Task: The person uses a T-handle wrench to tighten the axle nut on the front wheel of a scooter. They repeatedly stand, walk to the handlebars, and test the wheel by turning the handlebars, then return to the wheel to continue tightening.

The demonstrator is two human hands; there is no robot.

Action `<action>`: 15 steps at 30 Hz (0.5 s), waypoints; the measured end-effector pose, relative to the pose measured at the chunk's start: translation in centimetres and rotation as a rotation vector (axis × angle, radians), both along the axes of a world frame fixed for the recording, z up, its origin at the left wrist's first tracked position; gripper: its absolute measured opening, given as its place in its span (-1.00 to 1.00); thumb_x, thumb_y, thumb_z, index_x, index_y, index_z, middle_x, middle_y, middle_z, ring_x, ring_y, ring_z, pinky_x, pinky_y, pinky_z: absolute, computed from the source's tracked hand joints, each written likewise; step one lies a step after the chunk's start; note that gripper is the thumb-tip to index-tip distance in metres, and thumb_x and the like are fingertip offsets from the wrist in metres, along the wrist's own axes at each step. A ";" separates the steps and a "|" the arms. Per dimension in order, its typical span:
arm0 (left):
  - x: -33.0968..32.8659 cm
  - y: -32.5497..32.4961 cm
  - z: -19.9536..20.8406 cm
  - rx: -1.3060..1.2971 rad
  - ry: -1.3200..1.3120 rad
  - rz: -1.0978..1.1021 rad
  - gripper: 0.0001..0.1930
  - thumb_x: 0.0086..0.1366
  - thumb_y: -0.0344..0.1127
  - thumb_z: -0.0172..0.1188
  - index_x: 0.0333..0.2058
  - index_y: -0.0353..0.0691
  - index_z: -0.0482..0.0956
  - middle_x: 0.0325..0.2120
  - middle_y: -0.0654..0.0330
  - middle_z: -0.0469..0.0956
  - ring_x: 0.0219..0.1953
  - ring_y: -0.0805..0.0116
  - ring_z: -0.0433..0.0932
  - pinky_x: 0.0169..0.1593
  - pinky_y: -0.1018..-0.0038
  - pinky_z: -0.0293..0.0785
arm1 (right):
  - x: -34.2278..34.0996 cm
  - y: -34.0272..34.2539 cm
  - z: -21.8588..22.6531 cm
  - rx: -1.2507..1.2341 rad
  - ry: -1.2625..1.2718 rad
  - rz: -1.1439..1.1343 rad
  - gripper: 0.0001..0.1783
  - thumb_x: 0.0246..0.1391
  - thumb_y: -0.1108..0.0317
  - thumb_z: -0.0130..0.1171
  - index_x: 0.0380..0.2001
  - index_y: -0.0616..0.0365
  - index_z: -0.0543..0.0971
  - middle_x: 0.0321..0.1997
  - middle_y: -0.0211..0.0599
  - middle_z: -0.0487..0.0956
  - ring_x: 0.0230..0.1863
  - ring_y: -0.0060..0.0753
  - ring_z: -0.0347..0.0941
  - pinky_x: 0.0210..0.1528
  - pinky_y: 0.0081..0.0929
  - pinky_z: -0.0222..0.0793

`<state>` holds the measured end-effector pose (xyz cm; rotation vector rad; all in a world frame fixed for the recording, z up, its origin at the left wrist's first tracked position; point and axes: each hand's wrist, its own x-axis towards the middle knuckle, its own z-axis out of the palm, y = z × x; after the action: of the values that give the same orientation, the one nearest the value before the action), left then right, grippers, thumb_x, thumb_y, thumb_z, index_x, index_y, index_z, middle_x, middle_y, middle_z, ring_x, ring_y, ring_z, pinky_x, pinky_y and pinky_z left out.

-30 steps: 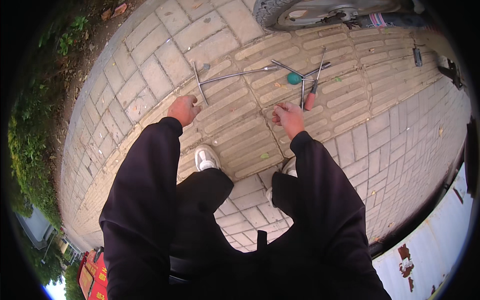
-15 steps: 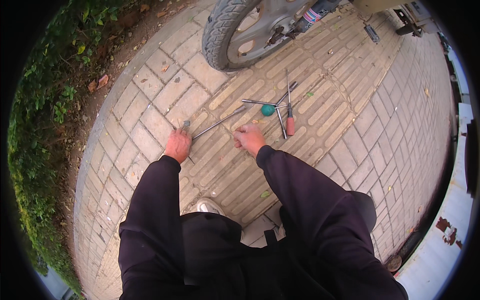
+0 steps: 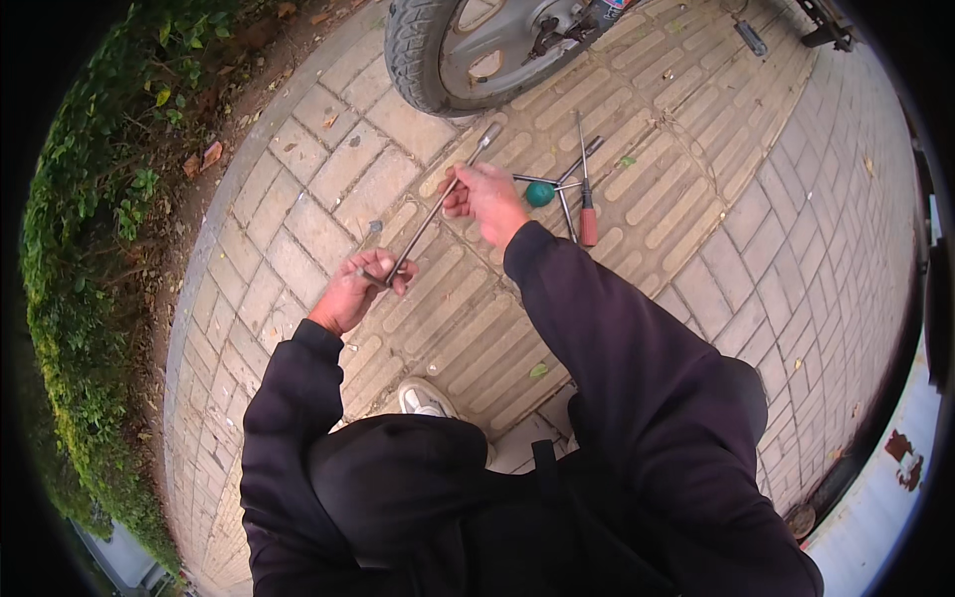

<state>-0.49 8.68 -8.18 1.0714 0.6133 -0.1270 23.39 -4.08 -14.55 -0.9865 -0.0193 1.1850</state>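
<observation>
Left hand, half-curled, is now holding the T-handle wrench at its crossbar end while right hand is pinching the shaft, so the tool is leaving the paving under two-handed control.

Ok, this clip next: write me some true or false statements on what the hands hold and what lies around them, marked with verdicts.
1. The left hand holds the T-handle socket wrench near its crossbar. True.
2. The right hand grips the screwdriver. False: its fingers are on the wrench's shaft; the red-handled screwdriver lies on the paving.
3. The Y-shaped wrench lies to the left of the screwdriver's handle. True.
4. The round thing by the Y-shaped wrench is yellow. False: the ball-like thing is green.
5. A treaded tyre shows at the top of the picture. True.
</observation>
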 end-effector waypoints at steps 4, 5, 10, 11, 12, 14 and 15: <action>2.5 -0.5 -0.4 -0.343 -0.228 0.258 -0.16 0.48 0.37 -0.16 0.26 -0.40 0.36 0.13 -0.10 0.55 0.04 0.15 0.61 0.35 0.18 0.36 | 4.5 1.6 2.1 -0.081 -0.129 -0.055 -0.77 0.42 0.29 0.06 -0.20 0.27 0.53 -0.31 -0.18 0.65 -0.44 -0.40 0.60 -0.43 -0.42 0.60; 3.0 -0.7 -0.5 -0.394 -0.284 0.276 -0.29 0.53 0.20 -0.04 0.29 -0.38 0.31 0.15 -0.12 0.53 0.18 0.09 0.57 0.33 0.18 0.39 | 5.4 1.8 2.7 -0.118 -0.147 -0.062 -0.79 0.40 0.33 0.07 -0.21 0.28 0.53 -0.33 -0.16 0.64 -0.47 -0.37 0.61 -0.48 -0.41 0.59; 5.5 -1.6 -2.7 -0.071 -0.016 0.332 -0.71 0.54 -0.36 0.06 0.13 -0.38 0.44 0.04 -0.11 0.60 0.06 0.13 0.66 0.12 0.34 0.67 | 8.0 2.5 4.5 -0.166 -0.272 0.066 -0.77 0.37 0.36 0.06 -0.20 0.38 0.53 -0.30 -0.06 0.64 -0.43 -0.24 0.68 -0.47 -0.36 0.62; 5.8 -1.5 -3.3 -0.063 0.033 0.345 -0.74 0.55 -0.38 0.03 0.10 -0.39 0.45 0.02 -0.10 0.61 0.04 0.15 0.68 0.10 0.35 0.68 | 8.1 2.7 4.6 -0.176 -0.280 0.088 -0.77 0.37 0.36 0.06 -0.20 0.39 0.53 -0.30 -0.06 0.64 -0.42 -0.21 0.69 -0.46 -0.35 0.62; 6.0 -1.2 -3.9 -0.051 0.099 0.358 -0.76 0.56 -0.39 0.00 0.07 -0.39 0.46 0.00 -0.09 0.62 0.01 0.16 0.69 0.08 0.36 0.70 | 8.2 2.9 4.6 -0.203 -0.292 0.100 -0.77 0.37 0.37 0.06 -0.20 0.39 0.53 -0.29 -0.05 0.64 -0.41 -0.19 0.70 -0.46 -0.33 0.62; 6.6 -0.2 -4.8 -0.016 0.107 0.333 -0.77 0.57 -0.39 -0.02 0.05 -0.39 0.46 -0.01 -0.09 0.62 0.02 0.16 0.68 0.09 0.36 0.69 | 8.3 3.1 4.3 -0.185 -0.281 0.068 -0.77 0.37 0.37 0.06 -0.20 0.39 0.53 -0.28 -0.03 0.63 -0.38 -0.15 0.71 -0.44 -0.32 0.62; 6.9 0.3 -5.2 0.003 0.120 0.321 -0.78 0.57 -0.39 -0.04 0.04 -0.39 0.46 -0.01 -0.08 0.61 0.03 0.16 0.68 0.09 0.36 0.68 | 8.3 3.3 4.0 -0.199 -0.273 0.047 -0.77 0.37 0.36 0.06 -0.20 0.39 0.52 -0.27 -0.03 0.63 -0.36 -0.13 0.72 -0.43 -0.31 0.62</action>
<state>6.42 8.97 -13.39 0.9604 0.8855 0.0897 31.71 -0.82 -10.51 -1.3247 -0.1440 1.1014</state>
